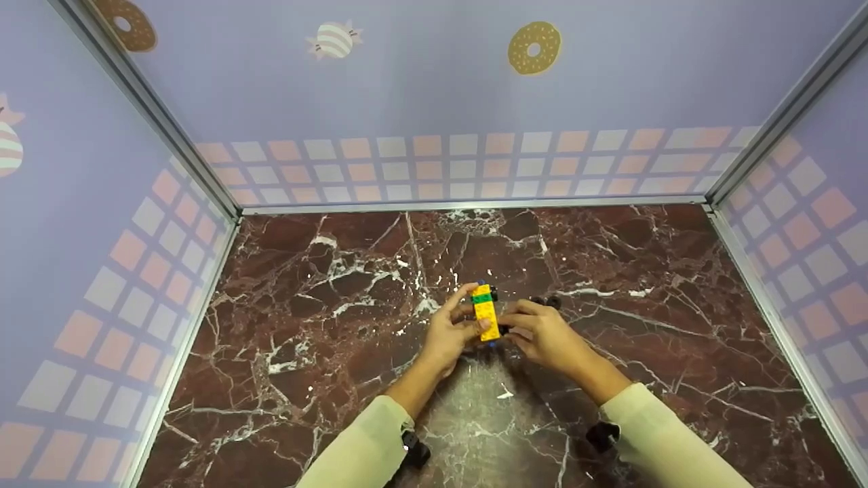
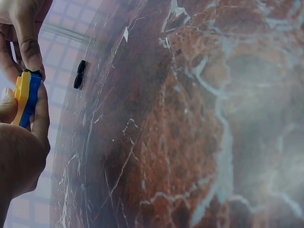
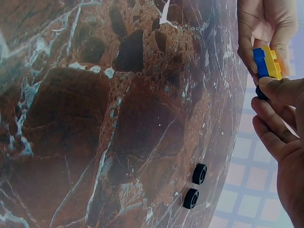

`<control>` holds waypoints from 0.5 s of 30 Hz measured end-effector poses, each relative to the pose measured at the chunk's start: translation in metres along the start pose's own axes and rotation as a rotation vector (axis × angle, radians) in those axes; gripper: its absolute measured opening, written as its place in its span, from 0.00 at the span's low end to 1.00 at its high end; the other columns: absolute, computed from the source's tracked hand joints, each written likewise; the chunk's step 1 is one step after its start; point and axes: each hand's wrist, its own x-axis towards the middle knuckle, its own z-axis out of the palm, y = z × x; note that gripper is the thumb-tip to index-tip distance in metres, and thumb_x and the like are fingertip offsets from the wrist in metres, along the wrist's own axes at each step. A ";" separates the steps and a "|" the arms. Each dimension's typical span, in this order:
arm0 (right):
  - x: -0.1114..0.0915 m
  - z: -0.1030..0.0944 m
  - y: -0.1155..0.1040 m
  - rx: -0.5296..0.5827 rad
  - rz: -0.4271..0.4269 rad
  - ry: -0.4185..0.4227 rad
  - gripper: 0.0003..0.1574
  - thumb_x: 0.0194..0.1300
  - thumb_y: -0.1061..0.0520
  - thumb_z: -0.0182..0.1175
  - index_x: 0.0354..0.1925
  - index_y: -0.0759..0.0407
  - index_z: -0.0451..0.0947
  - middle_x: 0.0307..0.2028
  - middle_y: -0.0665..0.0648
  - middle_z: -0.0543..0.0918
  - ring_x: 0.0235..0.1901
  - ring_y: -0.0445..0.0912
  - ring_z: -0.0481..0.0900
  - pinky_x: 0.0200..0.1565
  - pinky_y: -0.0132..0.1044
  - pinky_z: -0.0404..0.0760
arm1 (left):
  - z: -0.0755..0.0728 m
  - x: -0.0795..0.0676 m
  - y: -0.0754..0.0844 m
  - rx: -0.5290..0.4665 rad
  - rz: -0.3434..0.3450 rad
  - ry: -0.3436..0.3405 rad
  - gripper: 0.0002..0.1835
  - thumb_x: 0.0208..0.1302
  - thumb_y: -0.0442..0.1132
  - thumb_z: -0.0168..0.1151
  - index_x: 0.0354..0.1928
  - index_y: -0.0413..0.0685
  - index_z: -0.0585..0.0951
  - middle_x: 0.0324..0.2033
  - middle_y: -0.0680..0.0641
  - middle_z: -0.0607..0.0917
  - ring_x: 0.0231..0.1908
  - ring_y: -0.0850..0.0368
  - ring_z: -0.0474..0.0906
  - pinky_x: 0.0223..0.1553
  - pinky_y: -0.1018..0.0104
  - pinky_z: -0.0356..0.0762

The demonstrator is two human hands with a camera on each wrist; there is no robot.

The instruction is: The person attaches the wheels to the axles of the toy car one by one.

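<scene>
My left hand grips a small toy car of building bricks, yellow on top with a green band. Its blue base shows in the left wrist view. One black wheel sits on the car's right side near the far end. At the near end of that same side, my right hand pinches another black wheel against the car. Whether this wheel is seated cannot be seen. The car's left side is mostly hidden by the left hand.
Two loose black wheels stand on the dark red marbled tabletop, just beyond the right hand. Patterned lilac panels wall the table at the back and both sides, with metal strips along their edges.
</scene>
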 end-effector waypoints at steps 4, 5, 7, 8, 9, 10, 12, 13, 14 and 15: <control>0.000 -0.001 0.000 0.003 -0.002 0.007 0.24 0.52 0.76 0.80 0.49 0.68 0.92 0.43 0.62 0.89 0.41 0.55 0.91 0.44 0.48 0.96 | 0.000 0.000 0.000 0.002 0.001 -0.006 0.40 0.69 0.22 0.71 0.81 0.42 0.69 0.53 0.36 0.88 0.41 0.56 0.90 0.44 0.62 0.96; 0.000 -0.001 0.000 0.003 0.000 0.008 0.24 0.52 0.76 0.80 0.49 0.67 0.92 0.43 0.62 0.89 0.41 0.55 0.91 0.44 0.48 0.96 | 0.000 0.000 0.001 0.001 0.000 -0.009 0.40 0.69 0.23 0.71 0.81 0.42 0.69 0.54 0.36 0.88 0.41 0.56 0.90 0.44 0.62 0.96; 0.000 -0.001 0.000 0.001 0.006 0.006 0.23 0.53 0.75 0.80 0.49 0.67 0.92 0.44 0.62 0.89 0.41 0.55 0.91 0.44 0.48 0.96 | 0.000 0.000 0.001 0.001 0.001 -0.014 0.40 0.70 0.23 0.71 0.81 0.42 0.69 0.54 0.35 0.88 0.41 0.56 0.90 0.44 0.62 0.96; 0.000 -0.001 0.000 0.001 0.009 0.006 0.23 0.53 0.75 0.80 0.49 0.67 0.91 0.44 0.62 0.89 0.41 0.55 0.91 0.44 0.48 0.96 | 0.000 0.000 0.001 0.000 0.001 -0.015 0.40 0.70 0.23 0.71 0.81 0.42 0.69 0.54 0.35 0.88 0.41 0.56 0.90 0.44 0.62 0.96; -0.001 -0.001 0.000 -0.001 0.011 0.005 0.23 0.53 0.75 0.80 0.49 0.67 0.91 0.44 0.62 0.90 0.41 0.55 0.91 0.44 0.48 0.96 | 0.000 0.000 0.001 0.000 0.002 -0.016 0.40 0.69 0.23 0.71 0.81 0.42 0.69 0.54 0.36 0.88 0.41 0.56 0.90 0.44 0.62 0.96; -0.001 -0.001 0.000 -0.001 0.014 0.004 0.23 0.54 0.75 0.80 0.49 0.67 0.91 0.44 0.62 0.90 0.42 0.55 0.91 0.44 0.48 0.96 | 0.000 0.000 0.001 -0.001 0.003 -0.018 0.40 0.70 0.23 0.71 0.81 0.42 0.69 0.53 0.36 0.88 0.40 0.56 0.90 0.44 0.62 0.96; -0.001 -0.001 0.000 0.000 0.018 0.003 0.22 0.54 0.75 0.80 0.49 0.67 0.91 0.44 0.62 0.90 0.42 0.55 0.92 0.44 0.49 0.96 | 0.000 0.000 0.001 -0.004 0.004 -0.017 0.40 0.69 0.22 0.71 0.81 0.42 0.69 0.53 0.36 0.89 0.40 0.57 0.90 0.44 0.62 0.96; -0.001 -0.001 -0.001 0.000 0.020 0.003 0.22 0.54 0.75 0.80 0.49 0.67 0.91 0.44 0.62 0.90 0.42 0.56 0.92 0.44 0.49 0.96 | 0.000 0.000 0.002 -0.007 0.004 -0.017 0.40 0.69 0.22 0.71 0.81 0.42 0.69 0.52 0.37 0.89 0.40 0.57 0.90 0.44 0.62 0.96; -0.001 -0.001 -0.001 0.001 0.023 0.001 0.22 0.55 0.75 0.80 0.49 0.67 0.91 0.44 0.62 0.90 0.42 0.56 0.92 0.45 0.50 0.96 | 0.000 0.000 0.002 -0.009 0.004 -0.017 0.40 0.69 0.22 0.71 0.81 0.42 0.69 0.52 0.37 0.89 0.40 0.57 0.90 0.44 0.62 0.96; -0.001 -0.001 -0.001 0.001 0.027 -0.001 0.22 0.55 0.74 0.80 0.49 0.67 0.91 0.45 0.62 0.90 0.43 0.56 0.92 0.45 0.50 0.96 | 0.000 0.000 0.002 -0.011 0.004 -0.018 0.40 0.69 0.22 0.71 0.81 0.42 0.69 0.52 0.38 0.89 0.40 0.57 0.90 0.44 0.62 0.96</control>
